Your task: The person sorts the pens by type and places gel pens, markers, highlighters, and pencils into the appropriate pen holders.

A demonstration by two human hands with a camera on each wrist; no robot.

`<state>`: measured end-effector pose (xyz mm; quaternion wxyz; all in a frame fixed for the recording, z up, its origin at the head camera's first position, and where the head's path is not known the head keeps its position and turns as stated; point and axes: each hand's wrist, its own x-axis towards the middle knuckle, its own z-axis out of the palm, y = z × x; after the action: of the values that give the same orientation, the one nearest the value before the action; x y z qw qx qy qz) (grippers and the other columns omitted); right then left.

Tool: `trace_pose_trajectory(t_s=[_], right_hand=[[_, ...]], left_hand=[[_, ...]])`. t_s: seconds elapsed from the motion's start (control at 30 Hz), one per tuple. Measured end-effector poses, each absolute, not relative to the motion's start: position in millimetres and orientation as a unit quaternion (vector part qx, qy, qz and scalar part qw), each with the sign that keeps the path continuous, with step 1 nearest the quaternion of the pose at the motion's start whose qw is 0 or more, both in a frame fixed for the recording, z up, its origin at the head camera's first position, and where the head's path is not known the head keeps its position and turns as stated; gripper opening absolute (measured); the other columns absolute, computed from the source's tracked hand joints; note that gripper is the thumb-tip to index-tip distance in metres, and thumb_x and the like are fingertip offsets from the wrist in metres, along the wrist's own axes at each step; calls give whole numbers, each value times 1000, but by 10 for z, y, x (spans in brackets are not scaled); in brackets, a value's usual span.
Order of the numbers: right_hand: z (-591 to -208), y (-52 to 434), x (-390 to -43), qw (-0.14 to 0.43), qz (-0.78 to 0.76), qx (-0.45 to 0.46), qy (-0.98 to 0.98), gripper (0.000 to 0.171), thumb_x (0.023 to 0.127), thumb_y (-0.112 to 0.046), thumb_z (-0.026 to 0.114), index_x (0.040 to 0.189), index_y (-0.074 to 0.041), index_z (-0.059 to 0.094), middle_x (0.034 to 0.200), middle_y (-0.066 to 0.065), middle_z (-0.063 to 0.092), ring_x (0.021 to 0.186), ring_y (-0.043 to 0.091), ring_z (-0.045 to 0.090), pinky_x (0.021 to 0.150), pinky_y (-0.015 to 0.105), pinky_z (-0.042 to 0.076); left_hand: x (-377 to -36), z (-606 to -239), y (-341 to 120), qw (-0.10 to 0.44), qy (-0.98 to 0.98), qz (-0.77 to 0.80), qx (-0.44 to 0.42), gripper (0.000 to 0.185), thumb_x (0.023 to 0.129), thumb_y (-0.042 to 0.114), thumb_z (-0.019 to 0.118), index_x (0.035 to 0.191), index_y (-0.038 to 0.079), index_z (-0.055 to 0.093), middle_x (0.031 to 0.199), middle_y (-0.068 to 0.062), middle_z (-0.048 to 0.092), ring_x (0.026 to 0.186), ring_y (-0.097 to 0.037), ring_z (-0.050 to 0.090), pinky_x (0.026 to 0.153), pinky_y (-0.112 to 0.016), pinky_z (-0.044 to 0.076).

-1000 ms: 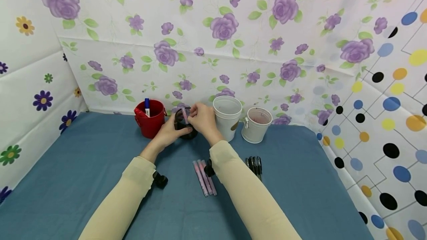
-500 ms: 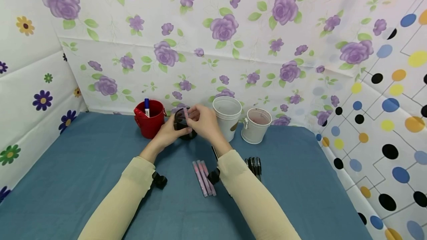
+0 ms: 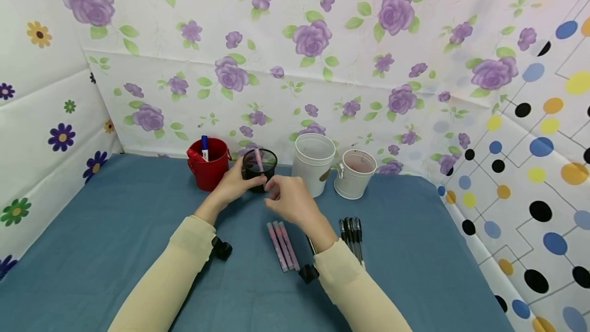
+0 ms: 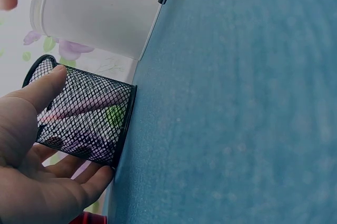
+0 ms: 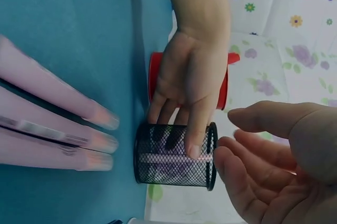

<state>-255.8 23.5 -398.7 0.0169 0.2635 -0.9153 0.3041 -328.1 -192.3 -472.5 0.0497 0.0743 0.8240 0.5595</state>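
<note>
The left hand (image 3: 230, 184) grips the black wire-mesh pen cup (image 3: 259, 169) on the blue surface (image 3: 115, 229); the right hand (image 3: 292, 204) hovers beside it, fingers relaxed, holding nothing.

The head camera looks forward and down from above over the blue table (image 3: 115, 229) toward the flowered back wall (image 3: 322, 40), taking in both arms. The left wrist camera sits low and close, turned sideways, right against the black mesh cup (image 4: 84, 116). The right wrist camera, also close and rotated, shares that cup (image 5: 174, 154) with both other views.
</note>
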Motion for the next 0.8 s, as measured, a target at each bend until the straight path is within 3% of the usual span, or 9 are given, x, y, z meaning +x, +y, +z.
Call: trace_pose_trajectory(t_s=[0.3, 0.57, 0.8], right_hand=[[-4193, 288, -2319, -24, 273, 226, -935, 19, 94, -11, 81, 112, -4, 77, 79, 3, 70, 59, 11, 60, 55, 28, 52], [-4378, 292, -2222, -4, 225, 231, -947, 10, 93, -10, 82, 100, -4, 78, 63, -1, 65, 54, 8, 56, 62, 31, 53], [-4445, 270, -2177, -11, 209, 226, -951, 6, 89, -8, 83, 91, -5, 78, 68, 0, 65, 60, 11, 57, 60, 29, 51]], left_hand=[[-3273, -4712, -1930, 62, 835, 544, 54, 108, 97, 47, 78, 173, 16, 7, 177, -16, 17, 160, -41, 23, 122, -68, 30], [-3271, -4707, -1918, 64, 833, 548, 54, 108, 97, 47, 78, 173, 15, 8, 176, -17, 19, 159, -41, 25, 123, -66, 30], [-3281, -4714, -1914, 66, 836, 542, 48, 111, 97, 48, 77, 173, 17, 4, 176, -18, 18, 159, -43, 26, 122, -65, 32]])
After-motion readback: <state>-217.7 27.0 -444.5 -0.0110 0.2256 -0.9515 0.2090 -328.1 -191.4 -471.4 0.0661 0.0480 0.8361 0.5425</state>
